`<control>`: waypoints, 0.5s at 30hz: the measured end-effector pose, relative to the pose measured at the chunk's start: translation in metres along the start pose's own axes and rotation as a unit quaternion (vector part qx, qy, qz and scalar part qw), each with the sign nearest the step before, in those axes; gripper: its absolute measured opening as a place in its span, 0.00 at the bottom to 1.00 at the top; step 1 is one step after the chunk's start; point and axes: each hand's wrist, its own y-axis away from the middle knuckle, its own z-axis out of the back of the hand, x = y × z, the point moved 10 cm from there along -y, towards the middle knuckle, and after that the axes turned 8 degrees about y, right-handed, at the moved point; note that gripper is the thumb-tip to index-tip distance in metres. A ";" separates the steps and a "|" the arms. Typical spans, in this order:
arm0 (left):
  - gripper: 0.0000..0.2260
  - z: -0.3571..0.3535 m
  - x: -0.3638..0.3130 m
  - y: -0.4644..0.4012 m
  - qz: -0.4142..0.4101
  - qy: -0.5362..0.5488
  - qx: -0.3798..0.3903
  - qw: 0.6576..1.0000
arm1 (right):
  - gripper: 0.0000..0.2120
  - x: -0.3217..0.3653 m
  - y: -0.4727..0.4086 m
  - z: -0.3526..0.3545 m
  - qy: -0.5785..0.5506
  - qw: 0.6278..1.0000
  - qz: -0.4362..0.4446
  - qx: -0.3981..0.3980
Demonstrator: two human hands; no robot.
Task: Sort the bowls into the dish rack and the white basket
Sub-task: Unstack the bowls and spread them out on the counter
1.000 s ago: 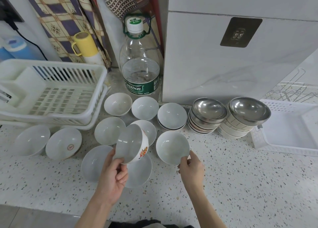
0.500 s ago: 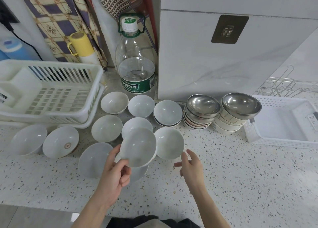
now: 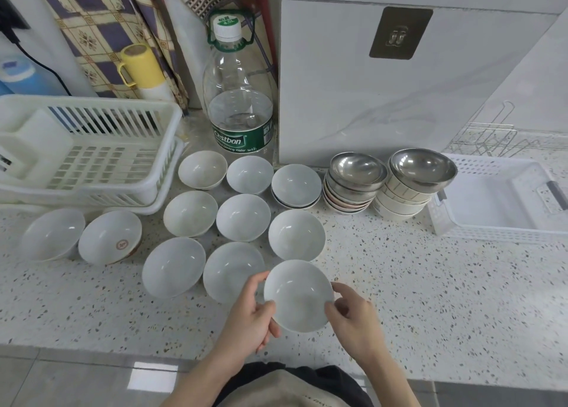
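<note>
both hands, left hand [image 3: 250, 317] and right hand [image 3: 353, 320], grip a plain glossy white ceramic bowl [image 3: 298, 296], held upright, by its rim.

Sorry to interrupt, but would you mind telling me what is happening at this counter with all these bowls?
A person is sorting bowls. Both the left hand and the right hand hold one white bowl by its rim above the speckled counter. About a dozen more bowls and two stacks sit unsorted. The dish rack on the left and the white basket on the right hold no bowls yet.
</note>
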 end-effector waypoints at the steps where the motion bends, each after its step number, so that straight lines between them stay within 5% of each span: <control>1: 0.20 -0.003 0.002 -0.001 -0.007 -0.016 0.002 1.000 | 0.14 -0.004 0.000 0.000 0.006 1.000 -0.008 0.001; 15: 0.32 -0.014 0.008 -0.009 -0.067 -0.148 0.019 0.987 | 0.17 -0.019 -0.004 -0.012 0.071 0.997 -0.019 -0.001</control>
